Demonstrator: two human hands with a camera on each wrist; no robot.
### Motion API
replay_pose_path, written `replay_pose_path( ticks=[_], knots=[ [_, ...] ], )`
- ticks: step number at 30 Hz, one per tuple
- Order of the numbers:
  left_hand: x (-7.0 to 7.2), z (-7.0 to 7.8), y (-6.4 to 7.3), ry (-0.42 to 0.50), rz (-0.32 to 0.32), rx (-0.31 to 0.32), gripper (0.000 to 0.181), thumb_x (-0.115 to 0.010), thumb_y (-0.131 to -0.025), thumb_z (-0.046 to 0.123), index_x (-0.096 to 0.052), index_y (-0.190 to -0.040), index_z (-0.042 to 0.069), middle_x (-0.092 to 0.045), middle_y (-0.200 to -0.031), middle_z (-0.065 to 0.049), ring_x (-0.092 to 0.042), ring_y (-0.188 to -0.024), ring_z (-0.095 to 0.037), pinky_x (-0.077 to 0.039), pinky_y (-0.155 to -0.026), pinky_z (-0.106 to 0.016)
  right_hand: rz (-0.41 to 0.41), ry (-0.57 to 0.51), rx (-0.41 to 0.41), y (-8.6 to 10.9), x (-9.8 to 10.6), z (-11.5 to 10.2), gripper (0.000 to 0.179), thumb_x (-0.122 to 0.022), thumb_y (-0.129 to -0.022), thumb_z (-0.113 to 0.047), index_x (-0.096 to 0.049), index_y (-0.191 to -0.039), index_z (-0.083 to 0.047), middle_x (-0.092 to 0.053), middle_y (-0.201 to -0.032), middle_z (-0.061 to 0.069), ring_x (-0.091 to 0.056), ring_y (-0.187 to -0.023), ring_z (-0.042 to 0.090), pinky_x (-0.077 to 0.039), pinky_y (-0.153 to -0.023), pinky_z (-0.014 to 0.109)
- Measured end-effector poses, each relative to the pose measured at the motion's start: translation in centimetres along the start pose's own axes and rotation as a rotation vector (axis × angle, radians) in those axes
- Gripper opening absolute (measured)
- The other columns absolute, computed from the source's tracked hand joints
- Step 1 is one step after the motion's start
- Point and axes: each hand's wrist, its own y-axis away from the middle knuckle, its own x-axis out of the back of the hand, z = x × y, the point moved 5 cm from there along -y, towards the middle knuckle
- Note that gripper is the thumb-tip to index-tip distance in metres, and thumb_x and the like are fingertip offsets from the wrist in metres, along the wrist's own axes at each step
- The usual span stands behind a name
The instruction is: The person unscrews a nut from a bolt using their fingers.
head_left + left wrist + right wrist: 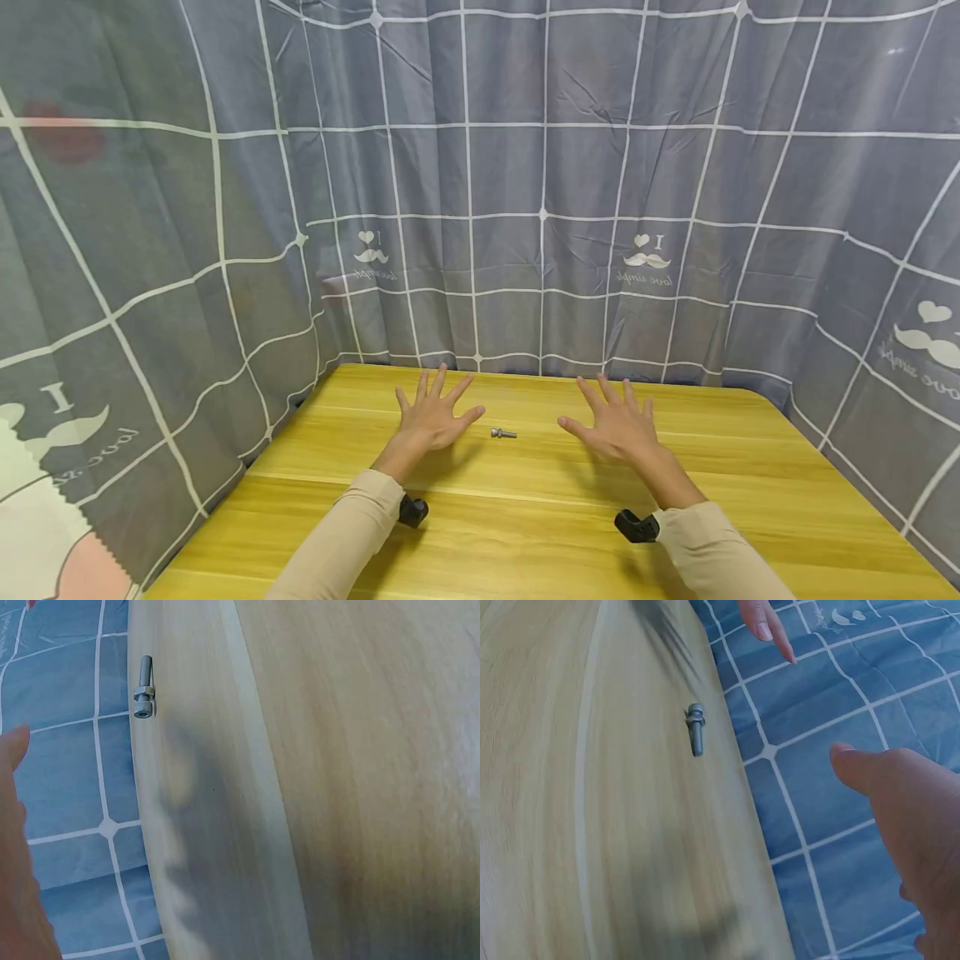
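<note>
A small metal bolt (503, 433) with a nut on it lies on its side on the wooden table, between the two hands. The left wrist view shows the socket in the head of the bolt (144, 690) and the nut close to that head. My left hand (432, 417) is held over the table to the left of the bolt, fingers spread, holding nothing. On the other side, my right hand (617, 423) is likewise spread above the table and holds nothing. The right wrist view has the bolt (696, 729) away from the right thumb (862, 769).
The yellow wood-grain table (510, 533) has its far edge just beyond the hands. A grey curtain (510, 175) with white grid lines hangs behind it and along both sides. Black wrist devices (636, 527) sit under both sleeves. Hand shadows fall on the tabletop.
</note>
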Motion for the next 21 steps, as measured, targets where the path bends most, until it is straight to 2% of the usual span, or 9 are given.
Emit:
replay_pose_path(
  ticks=[5, 9, 13, 17, 21],
  knots=[
    [-0.1, 0.1, -0.1, 0.049, 0.039, -0.082, 0.074, -0.045, -0.100, 0.071, -0.037, -0.162, 0.033, -0.014, -0.171, -0.014, -0.007, -0.154, -0.044, 0.002, -0.105, -0.082, 0.019, -0.029, 0.053, -0.6, -1.4, -1.0, 0.090, -0.047, -0.095, -0.077, -0.036, -0.163, -0.019, -0.027, -0.166, 0.021, -0.015, -0.147, 0.059, -0.006, -0.105, 0.083],
    [-0.4, 0.7, 0.0, 0.082, 0.018, -0.145, 0.071, -0.050, -0.101, 0.065, -0.037, -0.162, 0.030, -0.019, -0.169, -0.016, -0.012, -0.153, -0.046, -0.003, -0.104, -0.084, 0.006, -0.052, 0.104, -1.2, -2.6, -2.1, 0.085, -0.051, -0.097, -0.072, -0.038, -0.162, -0.020, -0.031, -0.163, 0.022, -0.021, -0.146, 0.059, -0.010, -0.104, 0.084],
    [-0.9, 1.1, 0.1, 0.132, -0.025, -0.158, 0.068, -0.060, -0.101, 0.052, -0.040, -0.161, 0.027, -0.027, -0.166, -0.018, -0.018, -0.152, -0.046, -0.006, -0.104, -0.084, -0.043, -0.096, 0.119, -1.6, -3.9, -3.5, 0.078, -0.051, -0.100, -0.067, -0.041, -0.160, -0.019, -0.032, -0.163, 0.021, -0.021, -0.146, 0.058, -0.012, -0.105, 0.083],
    [-1.6, 1.2, 0.1, 0.169, -0.072, -0.129, 0.065, -0.066, -0.100, 0.042, -0.044, -0.159, 0.024, -0.034, -0.163, -0.019, -0.025, -0.150, -0.044, -0.009, -0.105, -0.083, -0.101, -0.127, 0.117, -2.0, -5.3, -4.9, 0.073, -0.050, -0.101, -0.065, -0.047, -0.158, -0.019, -0.032, -0.164, 0.020, -0.021, -0.147, 0.056, -0.012, -0.107, 0.081],
    [-2.3, 1.2, 0.0, 0.215, -0.107, -0.109, 0.061, -0.069, -0.100, 0.037, -0.049, -0.155, 0.019, -0.037, -0.161, -0.020, -0.031, -0.147, -0.045, -0.012, -0.103, -0.084, -0.126, -0.162, 0.134, -2.3, -6.6, -6.3, 0.065, -0.052, -0.103, -0.058, -0.053, -0.153, -0.016, -0.036, -0.161, 0.021, -0.025, -0.145, 0.056, -0.014, -0.106, 0.081]
  ],
)
